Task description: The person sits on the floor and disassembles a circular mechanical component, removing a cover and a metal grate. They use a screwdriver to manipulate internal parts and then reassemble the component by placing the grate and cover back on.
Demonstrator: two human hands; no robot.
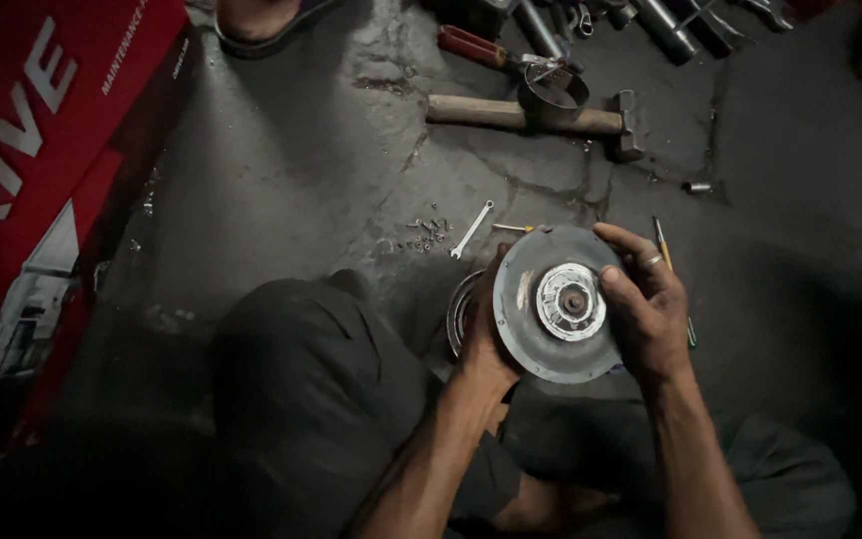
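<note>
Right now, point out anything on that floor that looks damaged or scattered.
The dark concrete floor is cracked, with lines running below the wooden-handled hammer. A cluster of small loose screws lies scattered beside the small silver wrench. The round grey metal disc in both hands looks worn, not broken.

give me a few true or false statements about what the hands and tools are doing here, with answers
1. Both hands grip the round metal disc. True: the left hand holds its left edge and the right hand its right edge.
2. The hammer lies on the disc. False: it lies on the floor, well beyond the disc.
3. A small wrench lies on the floor just past the disc. True.
4. The right hand holds the wrench. False: the wrench lies free; the right hand is on the disc.
5. A red panel stands at the left. True.
</note>
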